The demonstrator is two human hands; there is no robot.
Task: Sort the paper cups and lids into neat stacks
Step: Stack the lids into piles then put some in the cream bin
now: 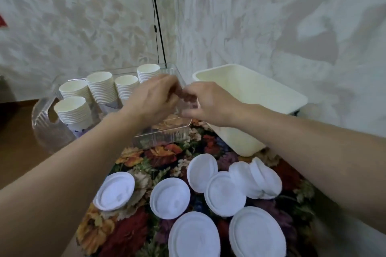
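The right wall of the clear plastic tray (167,135) is gripped by the left hand (154,100) and right hand (206,104), fingers curled. Five paper cup stacks (102,87) are held at its left end; white lids (170,197) are scattered along the near edge of the floral tablecloth (133,233).

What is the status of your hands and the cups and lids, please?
Left hand and right hand meet over clear tray; grip unclear. Cup stacks in tray. Lids loose on cloth.

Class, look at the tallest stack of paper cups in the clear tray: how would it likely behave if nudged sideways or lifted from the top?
The tallest cup stack is narrow for its height, so a sideways nudge would probably tip it, though neighbouring stacks and the clear tray might catch it. Being thin paper, it is likely light. Lifted by the top cup alone, the nested cups may separate.
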